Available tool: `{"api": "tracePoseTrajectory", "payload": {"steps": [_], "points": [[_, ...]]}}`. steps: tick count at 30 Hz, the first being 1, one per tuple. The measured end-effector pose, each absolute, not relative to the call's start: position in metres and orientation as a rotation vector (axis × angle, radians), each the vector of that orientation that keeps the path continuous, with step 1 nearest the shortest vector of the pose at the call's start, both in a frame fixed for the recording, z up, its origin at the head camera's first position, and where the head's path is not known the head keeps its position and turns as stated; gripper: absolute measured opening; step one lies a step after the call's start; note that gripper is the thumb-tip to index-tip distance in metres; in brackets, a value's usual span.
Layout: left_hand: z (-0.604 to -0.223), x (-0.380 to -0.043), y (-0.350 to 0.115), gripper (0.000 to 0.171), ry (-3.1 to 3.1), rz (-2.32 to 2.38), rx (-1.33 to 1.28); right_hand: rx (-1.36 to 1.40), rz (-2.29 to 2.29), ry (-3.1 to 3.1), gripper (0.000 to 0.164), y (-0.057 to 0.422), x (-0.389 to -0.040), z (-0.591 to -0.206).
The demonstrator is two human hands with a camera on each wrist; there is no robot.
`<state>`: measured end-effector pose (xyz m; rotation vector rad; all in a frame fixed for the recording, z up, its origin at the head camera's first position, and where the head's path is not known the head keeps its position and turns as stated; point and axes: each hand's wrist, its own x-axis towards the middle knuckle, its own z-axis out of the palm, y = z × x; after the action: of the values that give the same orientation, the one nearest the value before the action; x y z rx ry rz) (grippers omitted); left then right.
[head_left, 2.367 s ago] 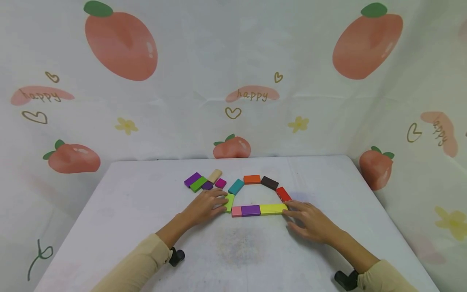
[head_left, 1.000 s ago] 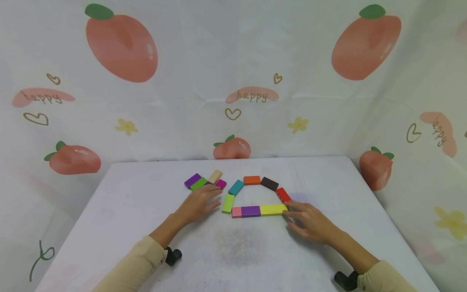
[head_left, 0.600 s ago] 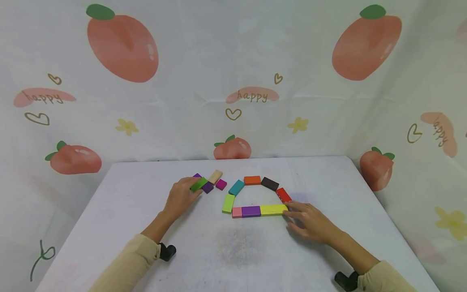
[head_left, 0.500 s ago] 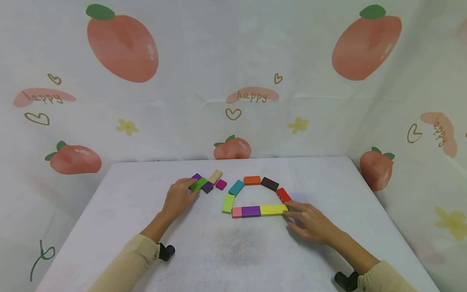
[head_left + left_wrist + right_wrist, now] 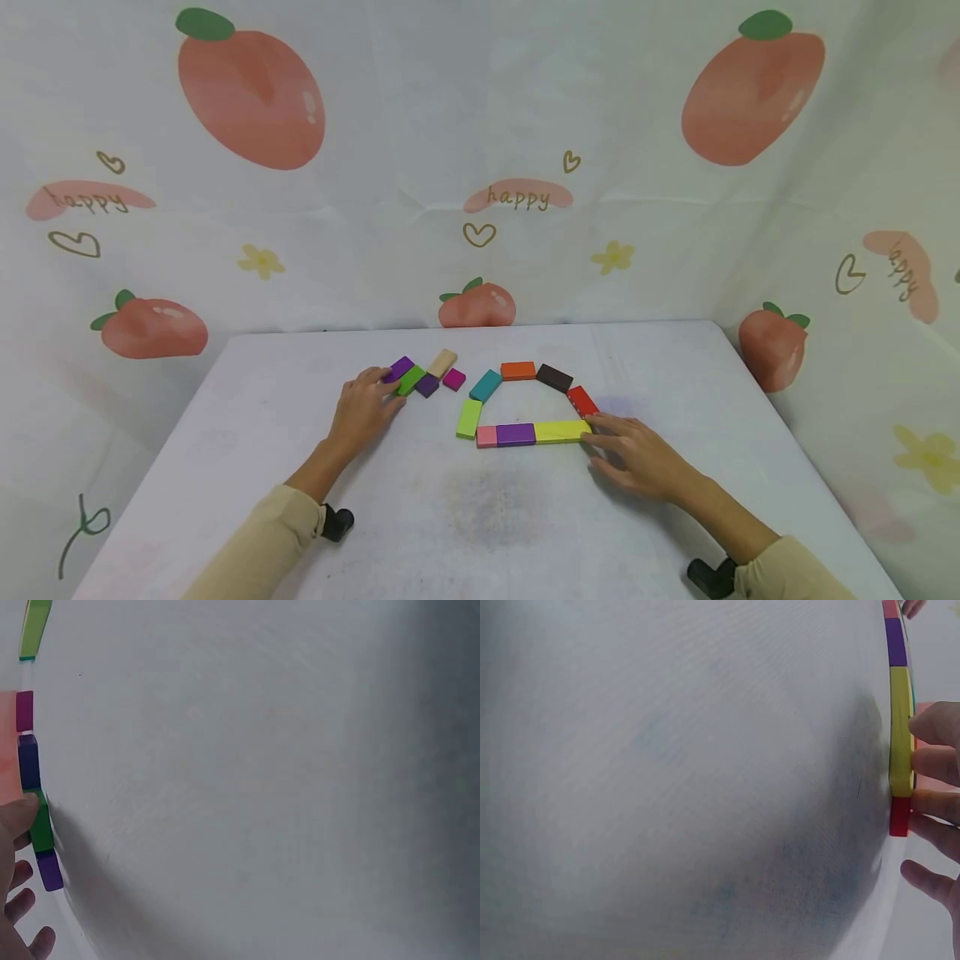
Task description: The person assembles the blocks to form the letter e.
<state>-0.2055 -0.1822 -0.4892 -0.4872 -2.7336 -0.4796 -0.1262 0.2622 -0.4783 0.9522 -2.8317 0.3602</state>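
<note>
My left hand (image 5: 365,408) is at a cluster of wooden blocks on the table's left, fingers spread around the left ends of a purple block (image 5: 398,369) and a green block (image 5: 411,380). In the left wrist view its thumb tip overlaps the green block (image 5: 40,825). My right hand (image 5: 641,454) lies with extended fingers at the right end of a long yellow block (image 5: 558,431), near a red block (image 5: 582,401). That yellow block lines up with a purple block (image 5: 516,434) and a pink block (image 5: 487,436).
Lime (image 5: 468,418), teal (image 5: 486,385), orange (image 5: 518,371) and dark brown (image 5: 555,377) blocks form an arch with the red one. Dark purple (image 5: 427,384), magenta (image 5: 454,379) and natural wood (image 5: 442,362) blocks lie at the left on the white table (image 5: 337,550).
My left hand has moved left from the lime block, over the cluster, to the green and purple blocks, then slightly further left. The green block has shifted slightly right. My right hand stays put.
</note>
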Motion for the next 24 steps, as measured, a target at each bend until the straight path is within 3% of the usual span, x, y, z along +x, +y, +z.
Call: {"api": "tracePoseTrajectory", "payload": {"steps": [24], "points": [[-0.494, -0.189, -0.187, 0.033, -2.727, -0.609, -0.412, 0.956, 0.353, -2.829, 0.036, 0.262, -0.126, -0.476]]}}
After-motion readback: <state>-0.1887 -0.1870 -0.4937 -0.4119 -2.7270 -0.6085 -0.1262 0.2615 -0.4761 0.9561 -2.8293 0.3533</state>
